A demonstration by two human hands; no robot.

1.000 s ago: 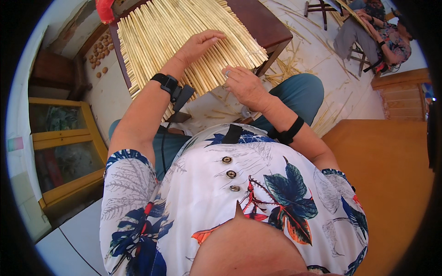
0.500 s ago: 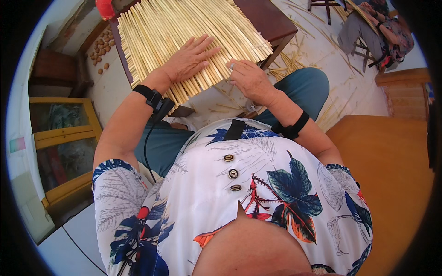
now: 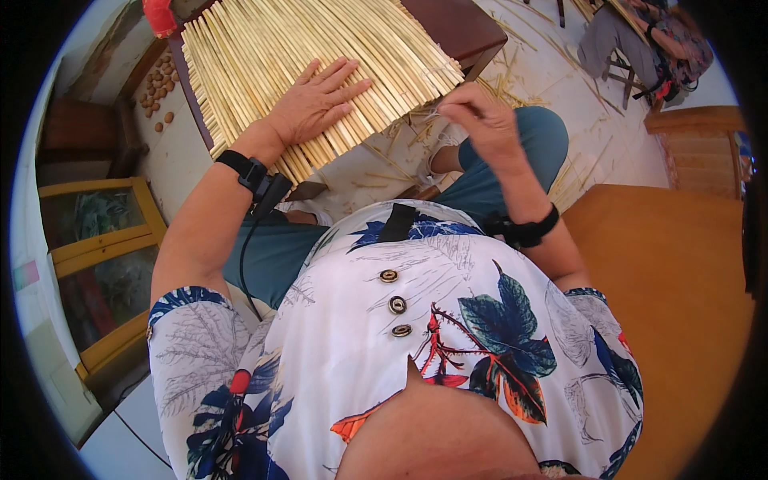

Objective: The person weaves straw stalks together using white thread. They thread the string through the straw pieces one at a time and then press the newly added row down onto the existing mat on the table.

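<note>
A mat of pale yellow stalks [image 3: 320, 48], laid side by side, rests on a dark reddish-brown table [image 3: 468, 28] and overhangs its near edge. My left hand [image 3: 312, 104] lies flat on the mat's near part, fingers spread and holding nothing. Off the mat's near right corner, my right hand [image 3: 484, 120] is raised with thumb and fingers pinched together. Something thin and whitish shows at its fingertips, too small to name. Both wrists wear black straps.
Loose stalks [image 3: 512, 88] litter the floor right of the table. A seated person [image 3: 612, 48] is at the far right, beside a stool. Round brown objects [image 3: 158, 88] lie on the floor at left, near a yellow-framed cabinet [image 3: 100, 232]. A brown wooden surface [image 3: 632, 272] is at right.
My right hand has lifted off the mat's near edge and moved right, fingers pinched. My left hand stays flat on the mat. The whole view has shifted slightly.
</note>
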